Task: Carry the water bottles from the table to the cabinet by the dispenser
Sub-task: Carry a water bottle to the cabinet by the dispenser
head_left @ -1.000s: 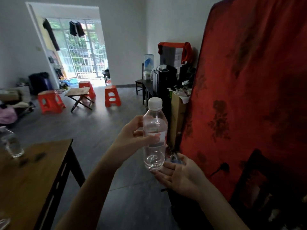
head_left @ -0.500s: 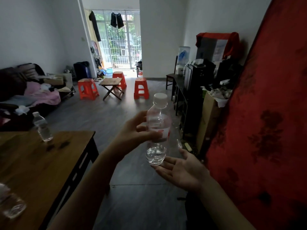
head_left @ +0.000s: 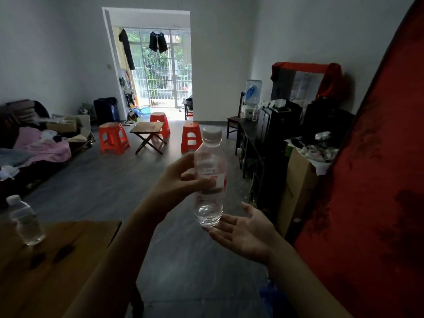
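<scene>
Red fabric panel [head_left: 371,180]: filled the right edge of the view, leaning, with dark blotches.
Brown wooden table [head_left: 57,267]: occupied the lower left corner; dark smudges marked its top.
Low black cabinet [head_left: 250,143]: stood along the right wall, well apart from the table, across grey floor.
White water dispenser with blue-labelled jug [head_left: 252,97]: stood at the cabinet's far end.
Left hand [head_left: 181,182]: wrapped around the middle of a clear plastic water bottle with white cap [head_left: 210,180], held upright in mid-air between table and cabinet.
Right hand [head_left: 247,232]: spread wide, palm up, fingertips just under the bottle's base; contact could not be told.
Second clear capped bottle [head_left: 25,221]: stood upright at the table's far edge.
</scene>
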`<act>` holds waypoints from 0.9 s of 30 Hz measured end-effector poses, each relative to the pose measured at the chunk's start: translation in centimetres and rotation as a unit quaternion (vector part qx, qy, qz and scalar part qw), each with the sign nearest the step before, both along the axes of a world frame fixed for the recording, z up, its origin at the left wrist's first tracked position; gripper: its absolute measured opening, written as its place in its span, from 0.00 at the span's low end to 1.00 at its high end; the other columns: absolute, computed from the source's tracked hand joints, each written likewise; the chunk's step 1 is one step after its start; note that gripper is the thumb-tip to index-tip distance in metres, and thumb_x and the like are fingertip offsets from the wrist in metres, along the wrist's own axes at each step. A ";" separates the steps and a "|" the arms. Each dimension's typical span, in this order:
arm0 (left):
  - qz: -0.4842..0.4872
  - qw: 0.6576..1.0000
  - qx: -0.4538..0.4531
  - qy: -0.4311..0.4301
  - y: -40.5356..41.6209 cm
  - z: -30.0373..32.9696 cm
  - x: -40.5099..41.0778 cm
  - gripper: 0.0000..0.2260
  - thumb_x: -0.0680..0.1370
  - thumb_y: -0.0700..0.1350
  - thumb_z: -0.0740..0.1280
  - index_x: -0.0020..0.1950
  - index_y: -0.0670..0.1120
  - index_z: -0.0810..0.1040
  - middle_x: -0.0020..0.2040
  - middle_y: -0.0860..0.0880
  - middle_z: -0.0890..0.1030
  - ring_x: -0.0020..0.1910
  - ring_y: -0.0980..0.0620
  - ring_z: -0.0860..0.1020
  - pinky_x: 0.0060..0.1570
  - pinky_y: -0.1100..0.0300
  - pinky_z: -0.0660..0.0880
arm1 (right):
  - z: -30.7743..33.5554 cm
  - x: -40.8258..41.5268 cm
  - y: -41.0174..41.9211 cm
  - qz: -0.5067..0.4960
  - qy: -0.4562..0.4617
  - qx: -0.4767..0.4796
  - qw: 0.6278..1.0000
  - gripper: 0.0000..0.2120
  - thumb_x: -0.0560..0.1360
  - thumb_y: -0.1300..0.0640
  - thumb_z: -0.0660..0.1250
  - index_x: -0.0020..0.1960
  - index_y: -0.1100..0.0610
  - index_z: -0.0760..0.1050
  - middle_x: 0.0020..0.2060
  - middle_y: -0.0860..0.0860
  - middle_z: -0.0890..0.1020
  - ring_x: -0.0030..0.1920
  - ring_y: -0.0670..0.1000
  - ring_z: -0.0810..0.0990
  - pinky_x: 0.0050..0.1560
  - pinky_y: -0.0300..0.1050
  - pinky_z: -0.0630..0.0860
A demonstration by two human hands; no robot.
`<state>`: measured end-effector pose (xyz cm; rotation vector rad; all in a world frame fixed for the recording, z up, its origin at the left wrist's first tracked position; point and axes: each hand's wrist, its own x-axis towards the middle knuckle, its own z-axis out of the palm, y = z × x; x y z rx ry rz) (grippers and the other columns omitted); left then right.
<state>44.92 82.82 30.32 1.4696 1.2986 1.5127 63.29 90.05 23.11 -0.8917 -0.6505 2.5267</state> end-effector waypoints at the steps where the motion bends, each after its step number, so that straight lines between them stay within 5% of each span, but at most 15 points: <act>1: -0.002 1.000 -0.001 0.001 1.0 0.1 -0.6 0.26 0.69 0.41 0.75 0.67 0.49 0.76 0.60 0.48 0.84 0.57 0.51 0.85 0.48 0.62 0.81 | 0.0 -0.6 0.9 -0.002 0.002 -0.001 1.000 0.35 0.80 0.40 0.53 0.68 0.71 0.70 0.64 0.69 0.76 0.68 0.67 0.72 0.67 0.58 0.69; 27: 0.019 0.999 -0.020 0.031 34.8 -0.7 -6.8 0.27 0.72 0.44 0.78 0.69 0.51 0.75 0.64 0.48 0.82 0.61 0.51 0.83 0.52 0.59 0.82 | -0.9 -7.1 35.9 0.014 0.017 -0.017 1.000 0.37 0.80 0.39 0.52 0.70 0.72 0.68 0.65 0.70 0.75 0.69 0.69 0.71 0.66 0.59 0.70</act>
